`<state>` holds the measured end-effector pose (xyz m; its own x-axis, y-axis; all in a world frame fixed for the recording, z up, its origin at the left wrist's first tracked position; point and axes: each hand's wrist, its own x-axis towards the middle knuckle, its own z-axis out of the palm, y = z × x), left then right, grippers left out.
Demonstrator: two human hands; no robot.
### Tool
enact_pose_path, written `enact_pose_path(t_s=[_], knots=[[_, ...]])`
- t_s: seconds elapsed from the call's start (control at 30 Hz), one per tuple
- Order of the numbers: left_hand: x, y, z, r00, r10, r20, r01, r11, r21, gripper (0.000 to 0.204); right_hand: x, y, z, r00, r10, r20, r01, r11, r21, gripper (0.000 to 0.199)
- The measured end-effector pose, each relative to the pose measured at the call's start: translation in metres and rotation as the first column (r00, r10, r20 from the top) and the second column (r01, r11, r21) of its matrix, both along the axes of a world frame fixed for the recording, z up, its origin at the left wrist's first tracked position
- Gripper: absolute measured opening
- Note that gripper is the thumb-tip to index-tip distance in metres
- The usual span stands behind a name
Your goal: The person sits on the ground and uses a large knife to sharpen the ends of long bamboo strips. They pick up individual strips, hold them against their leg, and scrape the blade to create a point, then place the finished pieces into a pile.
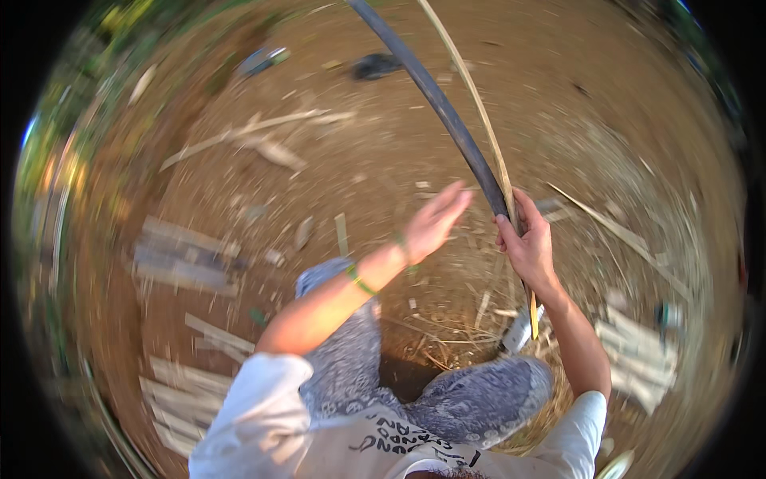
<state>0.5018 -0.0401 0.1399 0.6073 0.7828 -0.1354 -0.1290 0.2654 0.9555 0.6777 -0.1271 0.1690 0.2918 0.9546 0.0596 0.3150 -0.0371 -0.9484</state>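
My right hand (pixel 531 249) is closed round a long dark strip (pixel 448 116) and a thin pale wooden strip (pixel 481 104) beside it. The two run together at my grip and spread apart toward the far edge of the view, where both leave the picture. Below my fist a narrow pointed end hangs down, pale on one side. My left hand (pixel 435 227) is held out to the left of the strips, fingers stretched, slightly blurred and apart from them. Nothing shows in it. A green and yellow band circles my left wrist.
Pale slats lie on the brown earth at the lower left (pixel 179 391) and right (pixel 638 355). Grey boards (pixel 183 259) lie at the left. A long stick (pixel 239 134) and a dark lump (pixel 377 66) are farther off. My patterned trouser knees are close below my hands.
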Motion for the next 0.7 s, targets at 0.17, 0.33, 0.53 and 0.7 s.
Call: enact_pose_path(t_s=[0.17,0.33,0.53,0.7], knots=[[-0.115,0.07,0.006,0.804,0.562,0.196,-0.566,0.823,-0.039,0.029,-0.152,0.126,-0.003,0.933,0.302,0.194,-0.346,0.9,0.265,0.037],[-0.334,0.108,-0.042,0.406,0.88,0.247,-0.872,0.454,-0.185,0.021,-0.238,0.156,-0.025,0.92,0.39,-0.042,-0.392,0.919,-0.042,0.034],[-0.557,0.065,-0.163,0.08,0.993,-0.083,-0.979,0.063,-0.195,0.045,-0.23,0.158,-0.135,0.88,0.31,0.36,-0.322,0.946,-0.027,0.036],[-0.676,0.044,-0.219,-0.126,0.973,-0.195,-0.988,-0.141,-0.068,0.046,-0.249,0.147,-0.173,0.826,0.415,0.382,-0.347,0.908,-0.237,0.034]])
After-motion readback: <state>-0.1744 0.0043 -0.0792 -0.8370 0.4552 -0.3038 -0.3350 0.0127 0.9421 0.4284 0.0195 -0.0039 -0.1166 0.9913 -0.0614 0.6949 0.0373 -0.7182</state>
